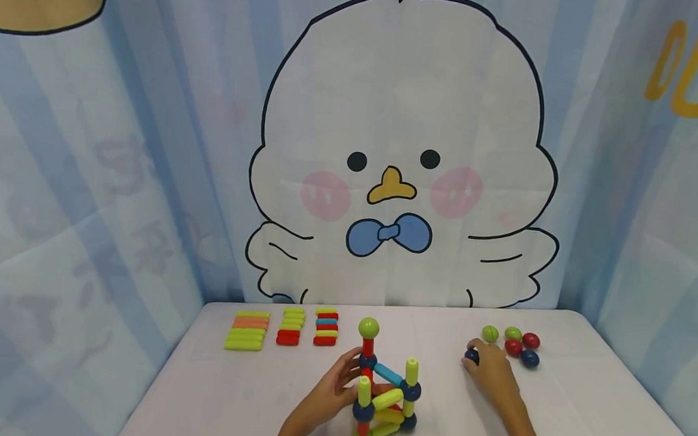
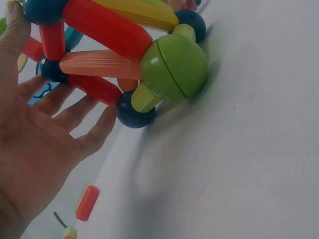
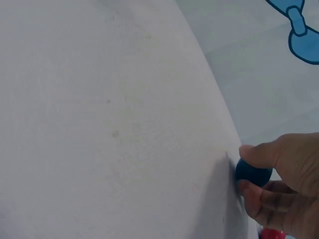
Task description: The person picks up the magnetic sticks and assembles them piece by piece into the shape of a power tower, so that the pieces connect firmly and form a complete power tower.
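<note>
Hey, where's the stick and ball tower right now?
In the head view, the tower is low, just right of centre, with the left hand holding its left side.

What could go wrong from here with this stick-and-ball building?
The dark blue ball could slip and roll, since the right hand pinches it only between thumb and fingertips.

That hand might also knock the loose red ball close beside it.

The stick-and-ball frame might tip or come apart if the left hand pushes too hard, as it holds one side of the frame.
</note>
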`<state>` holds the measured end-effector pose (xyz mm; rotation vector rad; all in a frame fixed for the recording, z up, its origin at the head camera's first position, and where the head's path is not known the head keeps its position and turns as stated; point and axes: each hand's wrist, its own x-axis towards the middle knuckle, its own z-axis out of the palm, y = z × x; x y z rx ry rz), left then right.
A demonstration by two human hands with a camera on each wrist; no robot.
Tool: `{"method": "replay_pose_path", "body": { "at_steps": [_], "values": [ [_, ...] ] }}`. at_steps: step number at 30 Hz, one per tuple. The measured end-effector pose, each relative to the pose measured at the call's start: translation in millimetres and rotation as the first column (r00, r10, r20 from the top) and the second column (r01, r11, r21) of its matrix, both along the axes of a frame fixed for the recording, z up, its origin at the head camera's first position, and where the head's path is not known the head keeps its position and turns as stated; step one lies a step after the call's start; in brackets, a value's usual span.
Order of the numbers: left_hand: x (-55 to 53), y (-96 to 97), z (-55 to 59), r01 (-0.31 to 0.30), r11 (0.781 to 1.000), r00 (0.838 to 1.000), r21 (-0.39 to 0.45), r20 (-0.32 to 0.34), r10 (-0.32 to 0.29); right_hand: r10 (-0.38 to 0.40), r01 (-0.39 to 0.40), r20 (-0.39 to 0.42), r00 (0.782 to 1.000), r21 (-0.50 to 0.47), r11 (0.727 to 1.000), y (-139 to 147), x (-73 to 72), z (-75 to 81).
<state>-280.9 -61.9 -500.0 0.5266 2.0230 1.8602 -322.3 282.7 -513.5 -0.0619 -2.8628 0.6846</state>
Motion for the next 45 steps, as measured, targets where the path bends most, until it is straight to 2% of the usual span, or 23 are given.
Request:
{"method": "replay_pose_path", "body": {
  "at_steps": [3,5,7,11,16,17,19,21,24,28,32,37,40,42,45],
  "values": [
    [0.4,0.9,1.4,-0.014,1.0,1.0,-0.016,-0.01,0.014,0.077,-0.075,0.013,0.997,-0.081,0.994,-5.6,6.9,9.7],
    [0.8,0.7,2.6,-0.026,0.999,0.999,-0.038,-0.026,0.025,0.14,-0.134,0.014,0.99,-0.206,0.969,-10.9,12.2,18.3],
    [1.6,-0.4,4.0,-0.036,0.998,0.998,-0.057,-0.044,0.033,0.215,-0.199,0.004,0.977,-0.358,0.912,-17.7,17.2,27.6],
    [1.3,-3.7,3.7,-0.056,0.996,0.997,-0.068,-0.057,0.052,0.335,-0.298,-0.047,0.941,-0.582,0.756,-34.1,28.8,49.3],
    [2.6,-4.4,0.4,-0.065,0.997,0.997,-0.03,-0.031,0.064,0.447,-0.446,-0.184,0.875,-0.666,0.598,-52.1,47.8,77.0],
    [3.2,-3.9,-0.1,-0.065,0.998,0.998,-0.022,-0.025,0.064,0.465,-0.482,-0.221,0.857,-0.662,0.574,-55.1,50.9,81.3],
    [4.6,-2.8,-0.1,-0.068,0.998,0.998,-0.011,-0.017,0.067,0.486,-0.547,-0.29,0.824,-0.629,0.552,-60.7,56.3,88.0],
    [5.2,-2.1,-0.5,-0.073,0.997,0.997,-0.009,-0.011,0.073,0.498,-0.602,-0.348,0.794,-0.568,0.562,-64.6,59.5,91.6],
    [5.2,-1.6,-0.9,-0.082,0.997,0.997,-0.011,-0.004,0.081,0.519,-0.649,-0.39,0.761,-0.47,0.598,-69.0,62.6,94.1],
    [4.4,-1.8,-1.8,-0.086,0.996,0.996,-0.004,0.003,0.086,0.548,-0.676,-0.397,0.736,-0.389,0.625,-72.4,64.1,93.6],
    [3.3,-2.4,-2.8,-0.09,0.996,0.996,-0.004,0.01,0.09,0.558,-0.679,-0.39,0.733,-0.358,0.642,-74.2,64.0,92.2],
    [4.2,-3.2,-3.2,-0.058,0.998,0.998,0.015,0.001,0.058,0.559,-0.657,-0.345,0.754,-0.384,0.649,-73.0,63.9,92.3],
    [5.1,-3.5,-2.3,-0.021,0.999,1.0,0.029,-0.011,0.021,0.527,-0.624,-0.333,0.782,-0.409,0.666,-67.0,62.9,90.0],
    [5.4,-3.2,-1.1,-0.017,1.0,1.0,0.027,-0.015,0.017,0.462,-0.573,-0.343,0.818,-0.422,0.703,-60.1,60.0,86.1],
    [5.2,-2.5,0.7,-0.061,0.998,0.998,0.003,-0.024,0.061,0.27,-0.415,-0.364,0.891,-0.418,0.808,-44.3,50.0,74.7]
  ]
}}
